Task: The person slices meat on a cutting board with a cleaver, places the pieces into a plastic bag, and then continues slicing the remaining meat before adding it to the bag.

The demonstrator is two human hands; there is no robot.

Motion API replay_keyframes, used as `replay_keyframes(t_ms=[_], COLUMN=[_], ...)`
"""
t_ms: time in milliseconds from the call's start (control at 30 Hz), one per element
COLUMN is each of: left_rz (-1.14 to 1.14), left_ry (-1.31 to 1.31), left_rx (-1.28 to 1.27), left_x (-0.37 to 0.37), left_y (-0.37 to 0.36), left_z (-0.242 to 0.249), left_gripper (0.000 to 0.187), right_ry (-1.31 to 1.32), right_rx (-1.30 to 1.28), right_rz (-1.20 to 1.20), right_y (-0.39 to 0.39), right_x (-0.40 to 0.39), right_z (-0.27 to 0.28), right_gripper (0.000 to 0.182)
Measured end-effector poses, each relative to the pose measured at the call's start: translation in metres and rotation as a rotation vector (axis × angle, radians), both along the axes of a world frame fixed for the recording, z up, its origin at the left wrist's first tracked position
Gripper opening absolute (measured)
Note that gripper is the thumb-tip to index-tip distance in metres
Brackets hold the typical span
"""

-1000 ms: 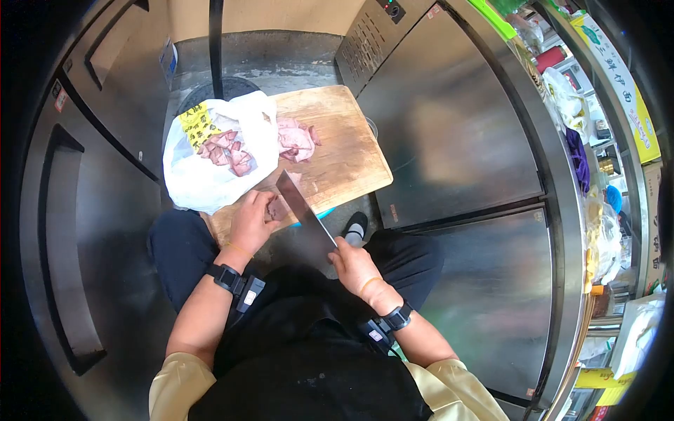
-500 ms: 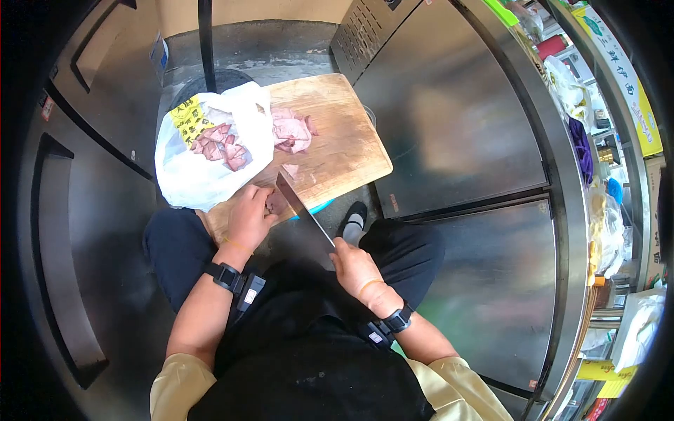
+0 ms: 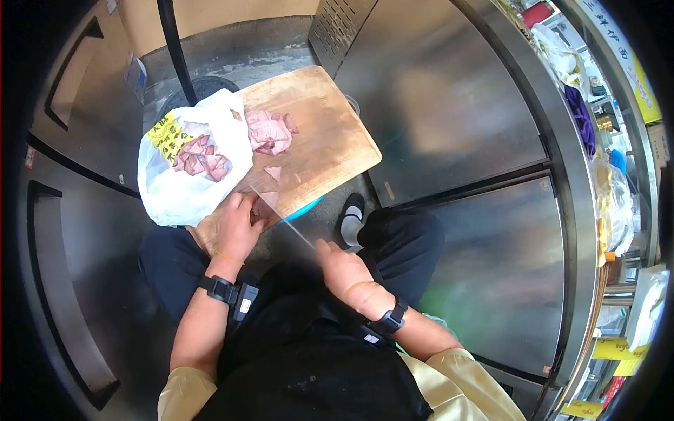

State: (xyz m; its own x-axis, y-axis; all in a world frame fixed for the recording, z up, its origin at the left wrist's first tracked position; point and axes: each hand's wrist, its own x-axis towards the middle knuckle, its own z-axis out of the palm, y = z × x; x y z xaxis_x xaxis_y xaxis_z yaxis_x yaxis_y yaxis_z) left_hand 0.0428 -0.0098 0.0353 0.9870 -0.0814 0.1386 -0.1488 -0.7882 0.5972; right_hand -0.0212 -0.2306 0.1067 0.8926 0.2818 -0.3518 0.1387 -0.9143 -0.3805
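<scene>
A wooden cutting board lies at a slant in front of me. My left hand, fingers curled, presses on a piece of meat at the board's near edge. My right hand is closed around the handle of a knife; the thin knife blade points up and left, its tip beside that piece. A small meat slice lies just beyond. Farther up the board sits a pile of pink sliced meat. At the left, a white plastic bag holds several cut meat pieces.
Steel cabinet doors stand to the right, and another steel cabinet to the left. A shelf with bags and boxes runs along the far right. A dark round tub is behind the bag. My shoe rests beside the board.
The view has shifted slightly, so the board and bag appear farther left. The knife has turned, its blade now seen nearly edge-on. Both hands keep their hold.
</scene>
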Motion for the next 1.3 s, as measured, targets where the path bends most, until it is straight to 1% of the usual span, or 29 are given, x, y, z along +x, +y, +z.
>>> replay_keyframes(t_ms=[100, 200, 300, 400, 533, 600, 700, 800, 933, 1100, 1300], left_rz=[0.018, 0.033, 0.056, 0.032, 0.034, 0.029, 0.019, 0.068, 0.143, 0.146, 0.153], left_ry=[0.018, 0.040, 0.049, 0.005, 0.018, 0.047, -0.035, -0.065, -0.089, -0.030, -0.037], left_rx=[0.022, 0.015, -0.012, 0.022, -0.058, -0.069, -0.072, -0.086, -0.100, -0.100, -0.088], left_x=[0.001, 0.000, 0.003, 0.003, 0.002, 0.001, 0.000, -0.004, 0.001, -0.001, 0.000], left_y=[-0.001, -0.002, -0.002, -0.001, -0.003, 0.001, 0.005, 0.007, 0.012, 0.014, 0.015], left_z=[0.000, 0.002, -0.005, -0.003, 0.002, 0.001, -0.003, -0.001, -0.009, -0.019, -0.018], left_gripper=[0.048, 0.047, 0.043, 0.042, 0.038, 0.038, 0.041, 0.045, 0.040, 0.035, 0.031], right_ry=[0.047, -0.011, -0.032, 0.002, 0.082, 0.087, 0.063, -0.027, -0.095, -0.071, -0.080], right_rx=[-0.032, -0.054, -0.051, -0.055, -0.027, -0.031, -0.037, 0.056, 0.118, 0.105, 0.043], right_rz=[0.004, 0.061, 0.048, 0.089, 0.070, 0.055, 0.020, -0.021, 0.009, 0.080, 0.146], right_y=[0.008, 0.009, 0.016, 0.021, 0.026, 0.024, 0.012, -0.003, -0.005, -0.004, -0.004], right_x=[0.002, 0.009, 0.015, 0.032, 0.046, 0.046, 0.040, 0.025, 0.020, 0.013, 0.013], right_z=[0.003, -0.006, -0.008, -0.008, -0.005, -0.007, -0.011, -0.007, 0.003, 0.002, 0.003], right_gripper=[0.020, 0.014, 0.014, 0.015, 0.021, 0.023, 0.022, 0.019, 0.018, 0.016, 0.017])
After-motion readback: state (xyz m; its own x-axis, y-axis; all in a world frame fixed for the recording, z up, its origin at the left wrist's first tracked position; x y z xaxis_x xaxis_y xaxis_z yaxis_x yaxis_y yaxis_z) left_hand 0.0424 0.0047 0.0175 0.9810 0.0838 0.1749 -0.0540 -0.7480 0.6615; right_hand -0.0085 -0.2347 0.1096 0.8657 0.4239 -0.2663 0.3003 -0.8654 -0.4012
